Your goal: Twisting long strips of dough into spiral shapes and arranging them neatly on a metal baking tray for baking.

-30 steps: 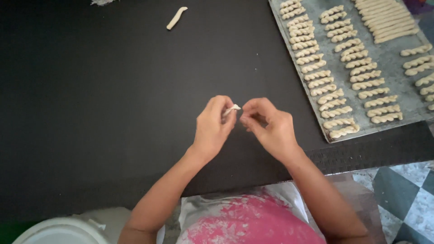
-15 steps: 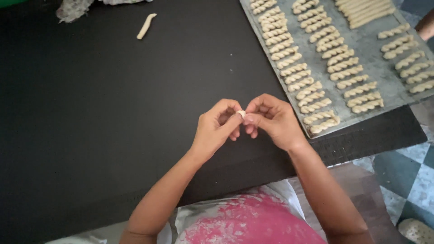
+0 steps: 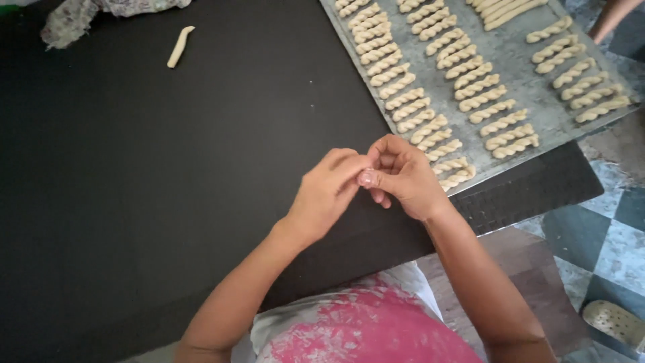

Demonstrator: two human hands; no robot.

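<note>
Pink apron (image 3: 366,336), flour-dusted, nearest my body. My left hand (image 3: 326,195) and right hand (image 3: 403,176) meet above black matte table (image 3: 134,202), fingertips pinched together; whatever lies between them hidden, cannot tell. Just beyond, grey metal tray (image 3: 517,47), dull and floury, carries rows of pale twisted dough sticks (image 3: 430,128). Far left, one plain dough roll (image 3: 180,46) near crumpled cloth (image 3: 87,13). Checkered tile floor (image 3: 605,235) at right.

1. Left hand (image 3: 327,195) curls inward, fingertips pressed against the right hand's.
2. Right hand (image 3: 403,178) is pinched closed, thumb forward.
3. Both bare forearms angle inward, meeting mid-frame.
</note>
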